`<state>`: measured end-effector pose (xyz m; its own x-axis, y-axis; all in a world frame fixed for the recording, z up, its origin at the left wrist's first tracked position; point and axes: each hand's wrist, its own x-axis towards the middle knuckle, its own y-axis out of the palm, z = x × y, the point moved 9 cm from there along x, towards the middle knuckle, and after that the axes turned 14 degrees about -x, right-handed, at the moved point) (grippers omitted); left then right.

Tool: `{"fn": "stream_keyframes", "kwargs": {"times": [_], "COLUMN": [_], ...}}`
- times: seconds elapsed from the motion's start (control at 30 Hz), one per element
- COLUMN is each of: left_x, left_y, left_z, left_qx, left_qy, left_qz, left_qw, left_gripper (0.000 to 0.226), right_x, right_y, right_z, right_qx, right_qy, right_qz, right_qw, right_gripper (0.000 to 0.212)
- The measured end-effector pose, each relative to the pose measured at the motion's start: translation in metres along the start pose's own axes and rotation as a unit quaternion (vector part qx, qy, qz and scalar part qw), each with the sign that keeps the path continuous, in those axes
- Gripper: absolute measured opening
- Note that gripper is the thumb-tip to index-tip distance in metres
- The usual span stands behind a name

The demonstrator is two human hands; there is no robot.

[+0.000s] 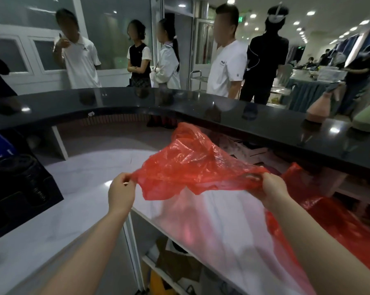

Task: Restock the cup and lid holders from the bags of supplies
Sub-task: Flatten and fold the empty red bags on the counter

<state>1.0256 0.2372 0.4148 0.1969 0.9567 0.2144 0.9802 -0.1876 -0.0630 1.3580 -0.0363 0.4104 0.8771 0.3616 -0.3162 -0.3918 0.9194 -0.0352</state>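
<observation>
Held stretched above the white bench (84,209), toward 1 o'clock: thin red plastic bag (192,165). Left hand (121,191) pinching one corner, right hand (272,186) gripping the handle loop. Probably featherlight, limp, slippery, tear-prone; best taken by handles.

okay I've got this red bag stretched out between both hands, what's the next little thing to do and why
Probably set it aside. The red bag, pinched by your left hand and right hand, hangs limp and flat above the white counter, seemingly empty. A second red bag lies to the right.
</observation>
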Motion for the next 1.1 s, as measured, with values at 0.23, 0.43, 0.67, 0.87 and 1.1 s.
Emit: {"fn": "stream_keyframes", "kwargs": {"times": [0.23, 0.43, 0.67, 0.87, 1.1], "left_x": [-0.061, -0.059, -0.049, -0.051, -0.058], "left_y": [0.070, 0.074, 0.068, 0.077, 0.104], "left_z": [0.036, 0.038, 0.032, 0.021, 0.017], "left_qx": [-0.288, -0.323, -0.290, -0.225, -0.173], "left_qy": [-0.286, -0.224, -0.234, -0.245, -0.273], "left_qz": [0.184, 0.162, 0.107, 0.105, 0.203], "left_qw": [0.895, 0.905, 0.922, 0.937, 0.924], "left_gripper": [0.087, 0.060, 0.024, 0.036, 0.011], "right_x": [-0.023, -0.034, -0.042, -0.043, -0.039], "right_y": [-0.019, -0.035, -0.043, -0.051, -0.049], "right_z": [-0.036, -0.039, -0.035, -0.027, -0.023], "right_qx": [-0.008, 0.032, 0.064, 0.071, 0.067], "right_qy": [0.051, 0.051, 0.051, 0.044, 0.039], "right_qz": [0.037, 0.046, 0.031, 0.024, 0.036], "right_qw": [0.998, 0.997, 0.996, 0.996, 0.996], "right_gripper": [0.043, 0.045, 0.037, 0.037, 0.030]}}
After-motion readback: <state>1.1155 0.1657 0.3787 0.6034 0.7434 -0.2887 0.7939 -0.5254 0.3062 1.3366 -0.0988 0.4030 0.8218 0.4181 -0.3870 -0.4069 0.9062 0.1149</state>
